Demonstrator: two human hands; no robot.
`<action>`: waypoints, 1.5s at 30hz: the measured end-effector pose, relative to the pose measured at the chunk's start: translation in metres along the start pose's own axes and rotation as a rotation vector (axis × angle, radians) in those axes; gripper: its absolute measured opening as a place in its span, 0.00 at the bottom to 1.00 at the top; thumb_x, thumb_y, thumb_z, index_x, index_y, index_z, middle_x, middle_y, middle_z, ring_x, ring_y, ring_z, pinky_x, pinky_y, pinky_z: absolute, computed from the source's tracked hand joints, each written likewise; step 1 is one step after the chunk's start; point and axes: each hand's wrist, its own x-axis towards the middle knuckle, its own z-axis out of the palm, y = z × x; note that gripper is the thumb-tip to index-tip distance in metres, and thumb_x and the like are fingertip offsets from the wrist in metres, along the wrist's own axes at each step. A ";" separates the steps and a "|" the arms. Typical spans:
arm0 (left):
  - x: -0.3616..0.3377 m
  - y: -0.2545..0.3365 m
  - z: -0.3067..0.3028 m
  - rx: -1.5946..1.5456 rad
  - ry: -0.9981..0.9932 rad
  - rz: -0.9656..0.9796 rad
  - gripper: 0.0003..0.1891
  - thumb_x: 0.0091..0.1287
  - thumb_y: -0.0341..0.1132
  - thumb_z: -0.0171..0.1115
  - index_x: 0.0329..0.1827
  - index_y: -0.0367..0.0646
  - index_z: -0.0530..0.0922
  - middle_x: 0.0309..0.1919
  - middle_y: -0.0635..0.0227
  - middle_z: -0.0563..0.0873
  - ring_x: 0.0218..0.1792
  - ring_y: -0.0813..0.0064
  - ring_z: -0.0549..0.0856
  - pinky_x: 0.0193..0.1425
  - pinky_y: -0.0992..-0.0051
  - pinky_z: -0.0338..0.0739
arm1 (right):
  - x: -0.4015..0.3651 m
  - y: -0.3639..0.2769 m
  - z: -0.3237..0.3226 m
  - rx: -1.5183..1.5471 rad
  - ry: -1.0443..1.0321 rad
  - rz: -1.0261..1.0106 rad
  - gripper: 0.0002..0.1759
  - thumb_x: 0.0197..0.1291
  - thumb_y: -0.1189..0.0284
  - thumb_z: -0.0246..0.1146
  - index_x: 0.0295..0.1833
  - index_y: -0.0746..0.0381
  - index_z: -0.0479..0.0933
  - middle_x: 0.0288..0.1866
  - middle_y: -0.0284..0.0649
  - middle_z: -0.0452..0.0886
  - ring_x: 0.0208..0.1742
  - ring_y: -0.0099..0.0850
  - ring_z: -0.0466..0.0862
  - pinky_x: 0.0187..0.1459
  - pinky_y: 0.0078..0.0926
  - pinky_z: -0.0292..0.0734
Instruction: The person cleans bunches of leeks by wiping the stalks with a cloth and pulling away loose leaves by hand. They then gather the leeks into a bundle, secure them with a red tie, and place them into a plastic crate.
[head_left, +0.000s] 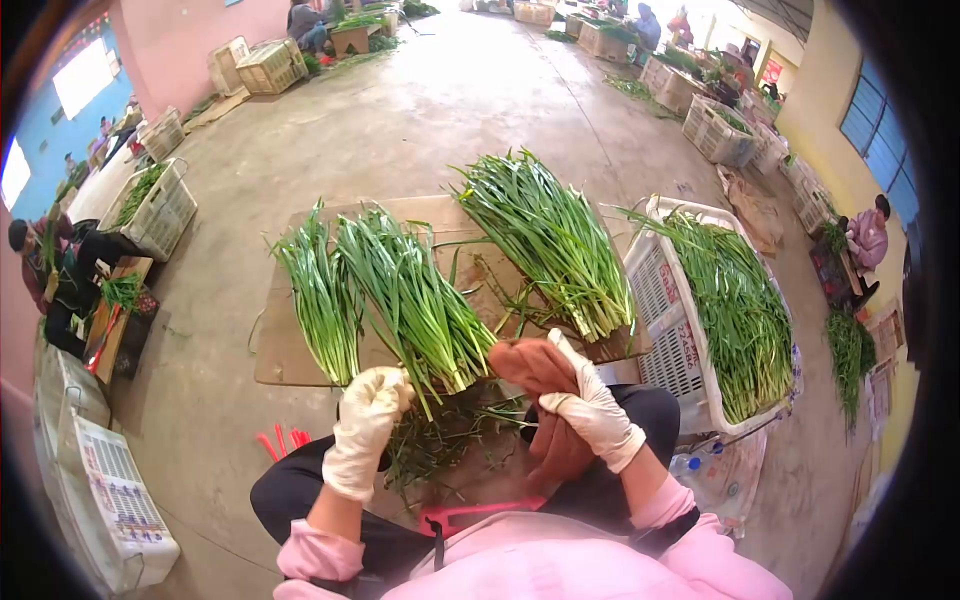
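Both hands wear pale gloves. My right hand (590, 405) is closed on a brown cloth (545, 375), which hangs down between the knees. To its left, my left hand (370, 425) has its fingers curled in by the board's near edge; what they hold, if anything, is too small to tell. On the brown board (275, 340) lie a narrow green bunch (325, 300) at the left, a wider bunch (415, 300) in the middle and a large bunch (545, 240) at the right. Loose leaves (450, 440) lie below the board's near edge.
A white crate (670, 340) full of greens stands right of the board. Plastic bottles (685, 465) lie below it. Red sticks (285, 440) are by the left knee. White crates (125, 500) stand at the left. People sit at the far left (75, 270) and far right (868, 240).
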 end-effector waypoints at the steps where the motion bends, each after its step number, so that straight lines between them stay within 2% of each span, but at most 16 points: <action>1: 0.022 0.000 -0.001 0.197 0.044 0.115 0.09 0.78 0.34 0.60 0.53 0.38 0.82 0.38 0.72 0.84 0.32 0.87 0.78 0.36 0.84 0.74 | 0.005 -0.004 -0.001 -0.224 -0.006 -0.093 0.42 0.61 0.83 0.63 0.80 0.69 0.56 0.81 0.48 0.62 0.81 0.39 0.61 0.78 0.32 0.56; 3: 0.063 -0.006 -0.003 0.555 0.089 0.490 0.12 0.72 0.28 0.63 0.56 0.41 0.83 0.44 0.64 0.88 0.44 0.71 0.85 0.51 0.73 0.80 | 0.020 -0.024 0.004 -0.673 -0.023 -0.278 0.42 0.61 0.82 0.63 0.80 0.68 0.56 0.82 0.51 0.60 0.83 0.44 0.58 0.79 0.33 0.53; 6: 0.113 -0.009 0.005 0.921 0.039 0.778 0.21 0.65 0.24 0.65 0.62 0.50 0.83 0.57 0.57 0.87 0.61 0.54 0.83 0.67 0.66 0.76 | 0.051 -0.039 0.038 -1.060 -0.045 -0.403 0.38 0.62 0.78 0.61 0.79 0.55 0.63 0.78 0.51 0.67 0.69 0.52 0.77 0.60 0.41 0.80; 9: 0.144 -0.017 0.011 1.343 -0.157 0.623 0.27 0.72 0.38 0.56 0.76 0.58 0.71 0.76 0.62 0.71 0.77 0.52 0.67 0.82 0.55 0.56 | 0.090 -0.007 0.073 -1.332 -0.173 -0.381 0.36 0.63 0.77 0.55 0.78 0.51 0.65 0.77 0.52 0.68 0.46 0.44 0.87 0.38 0.44 0.85; 11: 0.155 -0.030 0.014 1.509 -0.267 0.484 0.30 0.75 0.45 0.49 0.81 0.63 0.63 0.83 0.67 0.60 0.82 0.54 0.56 0.85 0.55 0.45 | 0.101 0.034 0.075 -1.312 -0.364 -0.267 0.35 0.67 0.76 0.50 0.80 0.48 0.60 0.77 0.52 0.68 0.50 0.45 0.87 0.43 0.45 0.85; 14: 0.156 -0.034 0.014 1.461 -0.268 0.502 0.31 0.75 0.46 0.49 0.82 0.62 0.62 0.83 0.66 0.59 0.82 0.53 0.56 0.85 0.55 0.42 | 0.081 0.026 0.062 -1.307 -0.506 -0.026 0.33 0.70 0.72 0.48 0.80 0.46 0.59 0.74 0.47 0.71 0.57 0.45 0.85 0.49 0.47 0.84; 18: 0.157 -0.029 0.014 1.443 -0.298 0.476 0.31 0.75 0.44 0.49 0.82 0.63 0.62 0.82 0.66 0.60 0.82 0.53 0.57 0.85 0.55 0.43 | 0.039 0.040 0.013 -1.295 -0.639 -0.021 0.25 0.71 0.68 0.51 0.72 0.44 0.72 0.60 0.41 0.81 0.54 0.43 0.86 0.43 0.41 0.84; 24: 0.155 -0.014 0.026 1.516 -0.192 0.574 0.31 0.71 0.39 0.56 0.79 0.59 0.66 0.79 0.61 0.65 0.79 0.47 0.61 0.83 0.50 0.47 | 0.062 -0.046 0.000 -0.655 -0.066 -0.209 0.32 0.52 0.88 0.65 0.65 0.57 0.80 0.57 0.46 0.86 0.61 0.43 0.85 0.62 0.29 0.79; 28: 0.160 -0.004 0.049 1.417 -0.315 0.735 0.31 0.71 0.41 0.54 0.79 0.60 0.66 0.81 0.66 0.63 0.81 0.50 0.58 0.84 0.52 0.45 | 0.114 -0.006 0.017 -0.812 -0.088 -0.392 0.21 0.68 0.76 0.58 0.65 0.54 0.79 0.56 0.47 0.85 0.48 0.43 0.87 0.46 0.36 0.84; 30: 0.174 -0.029 0.043 1.509 -0.436 0.633 0.28 0.72 0.44 0.53 0.77 0.59 0.70 0.79 0.66 0.67 0.80 0.51 0.61 0.84 0.52 0.47 | 0.111 0.016 0.044 -1.317 -0.205 -0.243 0.23 0.72 0.72 0.51 0.70 0.47 0.74 0.62 0.46 0.81 0.46 0.44 0.87 0.42 0.41 0.84; 33: 0.173 -0.028 0.048 1.463 -0.436 0.592 0.26 0.72 0.46 0.53 0.74 0.58 0.74 0.78 0.65 0.69 0.79 0.53 0.63 0.85 0.53 0.47 | 0.085 0.036 0.038 -1.306 -0.373 -0.044 0.28 0.70 0.68 0.51 0.75 0.41 0.67 0.75 0.50 0.71 0.52 0.49 0.86 0.46 0.49 0.83; 36: 0.174 -0.023 0.048 1.460 -0.420 0.596 0.25 0.73 0.46 0.53 0.73 0.58 0.74 0.77 0.65 0.70 0.79 0.53 0.63 0.84 0.53 0.47 | 0.057 0.017 0.008 -1.323 -0.502 0.172 0.22 0.72 0.68 0.52 0.70 0.46 0.74 0.72 0.52 0.74 0.55 0.47 0.85 0.56 0.42 0.80; 38: 0.173 -0.025 0.047 1.435 -0.422 0.567 0.25 0.73 0.44 0.55 0.73 0.59 0.74 0.77 0.65 0.70 0.79 0.52 0.63 0.84 0.52 0.47 | 0.042 0.051 -0.021 -0.605 -0.218 0.522 0.18 0.70 0.73 0.57 0.63 0.55 0.79 0.67 0.51 0.79 0.58 0.42 0.85 0.59 0.36 0.79; 41: 0.170 -0.007 0.034 1.210 -0.342 0.594 0.26 0.74 0.41 0.55 0.75 0.56 0.72 0.76 0.61 0.70 0.79 0.52 0.64 0.84 0.55 0.48 | 0.046 -0.022 -0.025 -0.772 -0.076 -0.129 0.22 0.61 0.88 0.61 0.61 0.65 0.80 0.59 0.41 0.85 0.64 0.30 0.83 0.61 0.29 0.78; 42: 0.168 0.003 0.028 1.115 -0.311 0.588 0.26 0.74 0.40 0.55 0.76 0.55 0.71 0.77 0.60 0.70 0.79 0.52 0.64 0.84 0.55 0.48 | 0.052 -0.033 -0.015 -0.429 0.040 -0.021 0.26 0.55 0.92 0.60 0.60 0.64 0.82 0.57 0.43 0.87 0.67 0.34 0.82 0.66 0.29 0.76; 45: 0.168 0.008 -0.003 1.310 -0.265 0.599 0.30 0.73 0.40 0.56 0.80 0.54 0.66 0.79 0.59 0.67 0.80 0.53 0.62 0.85 0.58 0.48 | 0.086 -0.066 0.028 -0.975 -0.005 -0.343 0.30 0.53 0.88 0.63 0.62 0.57 0.82 0.56 0.44 0.87 0.60 0.41 0.85 0.59 0.31 0.81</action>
